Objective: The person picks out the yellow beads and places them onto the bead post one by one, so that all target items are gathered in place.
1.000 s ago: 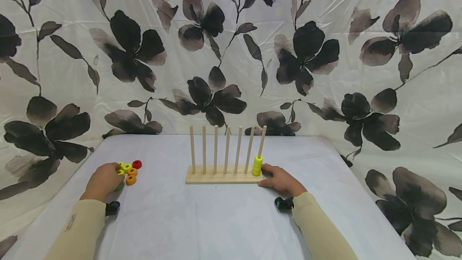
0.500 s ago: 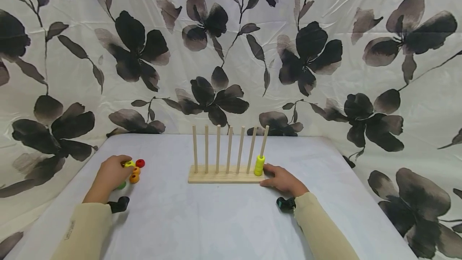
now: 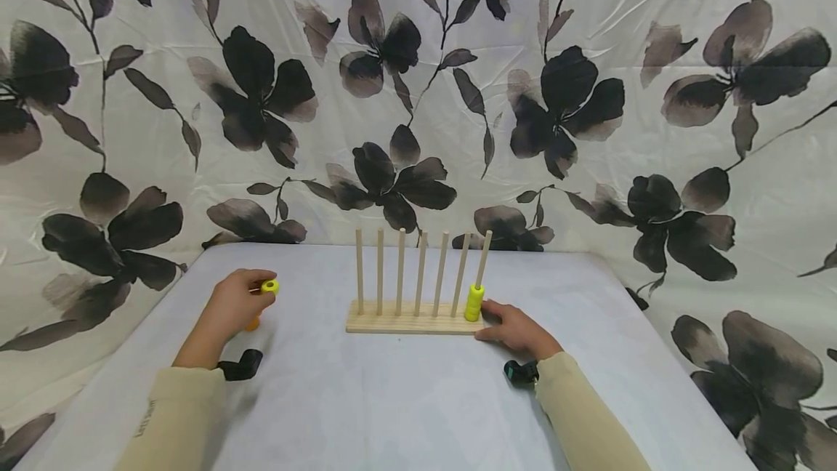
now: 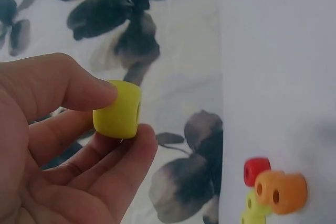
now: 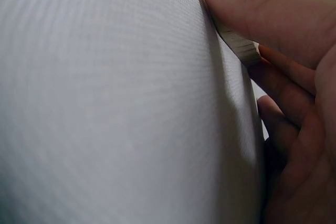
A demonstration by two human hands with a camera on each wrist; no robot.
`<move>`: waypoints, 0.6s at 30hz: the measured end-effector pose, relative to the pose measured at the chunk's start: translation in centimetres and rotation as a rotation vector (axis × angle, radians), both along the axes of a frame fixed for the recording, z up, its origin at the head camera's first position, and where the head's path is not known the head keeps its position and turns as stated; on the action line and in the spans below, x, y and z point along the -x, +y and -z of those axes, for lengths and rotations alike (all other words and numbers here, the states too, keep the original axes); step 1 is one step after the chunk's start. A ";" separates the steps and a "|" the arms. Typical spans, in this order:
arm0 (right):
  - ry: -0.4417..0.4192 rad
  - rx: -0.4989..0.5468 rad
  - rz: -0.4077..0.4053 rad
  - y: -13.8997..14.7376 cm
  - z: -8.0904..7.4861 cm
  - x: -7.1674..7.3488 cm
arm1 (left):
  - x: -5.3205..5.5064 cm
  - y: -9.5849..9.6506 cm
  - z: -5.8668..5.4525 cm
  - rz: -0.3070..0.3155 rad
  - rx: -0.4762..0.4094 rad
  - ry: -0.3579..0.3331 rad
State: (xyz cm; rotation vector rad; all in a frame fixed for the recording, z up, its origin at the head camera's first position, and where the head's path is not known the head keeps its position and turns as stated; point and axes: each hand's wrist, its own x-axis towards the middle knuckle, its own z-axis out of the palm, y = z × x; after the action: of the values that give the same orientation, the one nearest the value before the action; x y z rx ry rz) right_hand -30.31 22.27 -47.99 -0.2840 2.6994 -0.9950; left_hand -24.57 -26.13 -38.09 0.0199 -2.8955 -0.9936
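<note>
My left hand (image 3: 229, 307) pinches a yellow bead (image 4: 118, 111) between thumb and fingers, raised over the left side of the table. Its hole shows from above in the head view. At the right end of a wooden peg stand (image 3: 405, 320), my right hand (image 3: 513, 329) grips the base, with the thumb (image 5: 247, 3) along the front edge and fingers round the end. Several upright pegs rise from the stand in a row. Yellow beads (image 3: 474, 302) are stacked on the rightmost peg; the other pegs are bare.
Loose beads lie on the white-covered table (image 3: 392, 405) at the left: a red bead (image 4: 257, 171), orange beads (image 4: 289, 193) and yellow beads (image 4: 256, 203). The left hand hides most of them in the head view. A floral cloth (image 3: 405, 93) hangs behind the table.
My left hand has picked a yellow bead out of the loose group and moved it up and to the right. The right hand keeps its hold on the stand; the head view shifts slightly.
</note>
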 end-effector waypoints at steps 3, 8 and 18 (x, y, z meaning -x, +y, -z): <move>0.007 -0.002 -0.007 0.0 -0.1 0.0 | -0.2 0.7 -0.3 0.011 -0.022 0.007; 0.014 -0.005 0.000 -0.1 -0.4 0.0 | -0.4 1.9 -0.9 0.039 -0.058 0.019; 0.005 0.009 0.002 -0.1 -0.2 -0.1 | -0.5 4.4 -1.3 0.086 -0.120 -0.013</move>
State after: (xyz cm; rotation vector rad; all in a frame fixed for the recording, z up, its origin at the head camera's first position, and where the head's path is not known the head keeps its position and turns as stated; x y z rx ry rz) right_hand -30.18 22.20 -47.75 -0.2858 2.7002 -1.0090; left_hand -24.08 -21.72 -36.78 -0.0926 -2.8661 -1.1846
